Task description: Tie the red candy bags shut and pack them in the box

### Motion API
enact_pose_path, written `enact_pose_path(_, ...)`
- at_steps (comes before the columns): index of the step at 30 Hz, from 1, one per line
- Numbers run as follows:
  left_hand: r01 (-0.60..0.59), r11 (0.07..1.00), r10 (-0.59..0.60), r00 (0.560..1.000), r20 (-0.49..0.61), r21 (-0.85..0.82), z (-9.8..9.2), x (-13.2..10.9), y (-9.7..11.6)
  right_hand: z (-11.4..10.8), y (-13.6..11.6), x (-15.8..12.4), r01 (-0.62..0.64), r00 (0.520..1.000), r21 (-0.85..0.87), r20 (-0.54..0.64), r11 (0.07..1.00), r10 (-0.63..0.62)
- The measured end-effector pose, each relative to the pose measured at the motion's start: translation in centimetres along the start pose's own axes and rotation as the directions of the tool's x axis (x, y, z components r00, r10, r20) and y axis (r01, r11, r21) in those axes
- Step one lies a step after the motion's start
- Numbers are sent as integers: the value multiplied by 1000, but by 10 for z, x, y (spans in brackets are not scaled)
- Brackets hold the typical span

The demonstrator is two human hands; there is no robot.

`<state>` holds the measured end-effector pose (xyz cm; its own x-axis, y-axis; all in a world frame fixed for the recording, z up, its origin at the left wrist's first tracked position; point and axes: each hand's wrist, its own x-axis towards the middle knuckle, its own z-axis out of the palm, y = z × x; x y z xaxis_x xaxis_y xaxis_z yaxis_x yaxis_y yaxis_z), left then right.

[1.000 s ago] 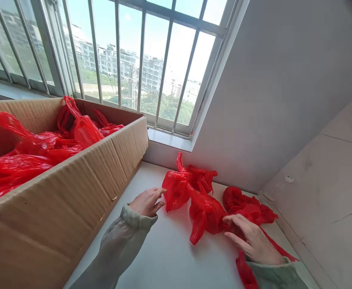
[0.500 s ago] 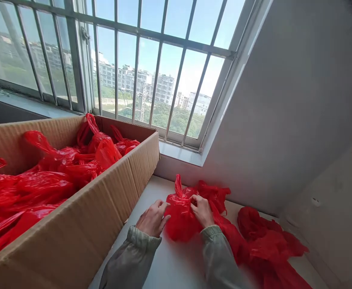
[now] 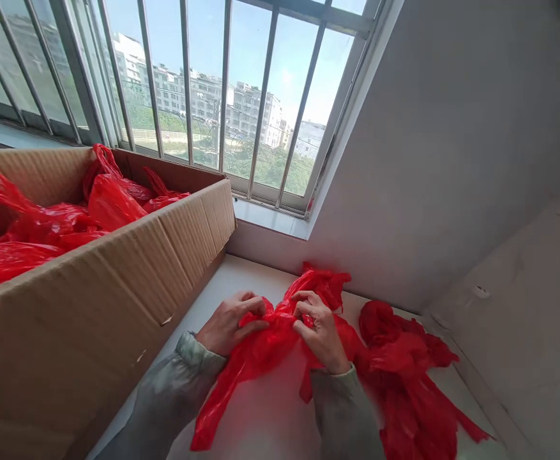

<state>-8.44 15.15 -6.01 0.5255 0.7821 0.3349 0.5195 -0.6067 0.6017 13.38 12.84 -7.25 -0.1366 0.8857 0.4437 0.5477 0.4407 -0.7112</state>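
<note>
A thin red plastic bag (image 3: 260, 351) is stretched between my two hands above the white surface. My left hand (image 3: 234, 322) pinches its upper edge, thumb against bent fingers. On the other side my right hand (image 3: 322, 329) grips the bag with thumb and curled fingers. One long strip of the bag hangs down toward the lower left. Behind my right hand lies another crumpled red bag (image 3: 330, 287) against the wall. More loose red bags (image 3: 407, 364) are heaped to the right of my right forearm.
At the left stands a large open cardboard box (image 3: 165, 255), holding several filled red bags (image 3: 117, 201). Behind it is a barred window (image 3: 203, 96) with a sill (image 3: 270, 217). A grey wall (image 3: 428, 160) rises behind the white tabletop (image 3: 241, 271).
Both hands now grip a bag, and the left fingers have closed on it. The rounded bag with its upright handle has given way to a flat, stretched one. The view has tilted down and right.
</note>
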Motion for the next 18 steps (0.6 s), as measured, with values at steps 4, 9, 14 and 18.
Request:
enact_pose_path(4, -31, 997, 30, 999, -24, -75, 1, 3, 7, -11, -3, -3, 33, 995, 64, 91, 997, -39)
enact_pose_path(9, -41, 990, 42, 999, 6, -136, 5, 3, 9, -8, -8, -5, 15, 992, 98, 125, 995, -27)
enact_pose_path(14, -15, 990, 16, 1000, 6, -141, -2, 3, 6, -14, -6, -6, 3, 1000, 110, 4, 994, -3)
enact_pose_path(18, 7, 987, -7, 1000, 2, -158, -14, 0, 2, -25, -1, -8, -29, 997, 115, -64, 993, 36)
